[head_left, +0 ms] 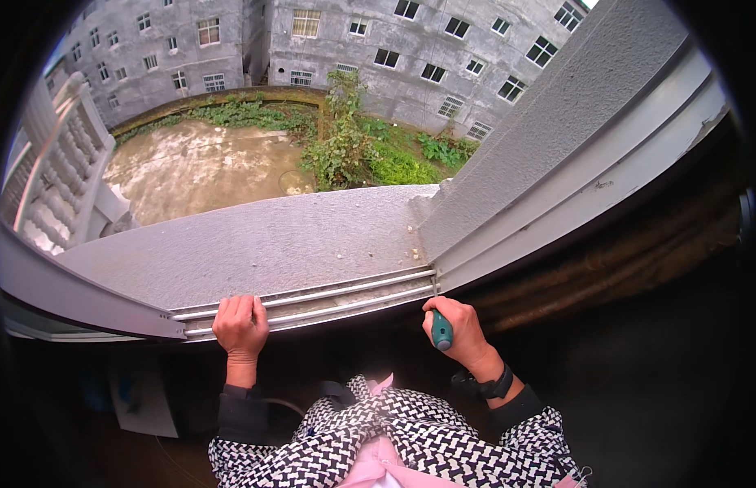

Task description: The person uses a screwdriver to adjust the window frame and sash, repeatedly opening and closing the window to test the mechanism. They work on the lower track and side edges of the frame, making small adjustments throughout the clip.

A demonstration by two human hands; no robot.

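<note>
My left hand point(240, 324) is curled over the inner edge of a metal window track point(337, 294), gripping it. My right hand point(458, 332) is closed around a teal-handled tool point(441, 331), held upright near the right end of the track where it meets the window frame point(557, 195); the tool's tip is hidden behind my fingers. A black watch sits on my right wrist. My black-and-white patterned sleeves come in from the lower edge.
Beyond the track lies a rough grey concrete sill point(264, 240). Far below are a muddy yard, green bushes point(353, 146) and grey buildings. A white balustrade point(52, 179) stands at the left. The room inside is dark.
</note>
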